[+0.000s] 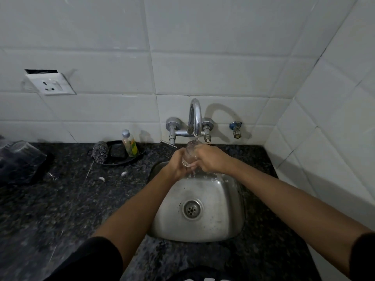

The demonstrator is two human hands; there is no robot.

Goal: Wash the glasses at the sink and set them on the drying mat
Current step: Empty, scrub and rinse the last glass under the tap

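Both forearms reach forward, bare below short dark sleeves, and converge toward the middle. The left hand [178,162] comes in from the lower left, its fingers curled around a glass [189,154] from the left side. The right hand [210,160] meets it from the right, back of the hand up, fingers wrapped around the same glass.

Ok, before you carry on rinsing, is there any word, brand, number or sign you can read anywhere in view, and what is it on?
None can be read.
Small bottle by the sink: yellow-green label, print too small and blurred.
Black garment at the bottom edge: white marks cut off, unreadable.
Wall socket: no visible text.
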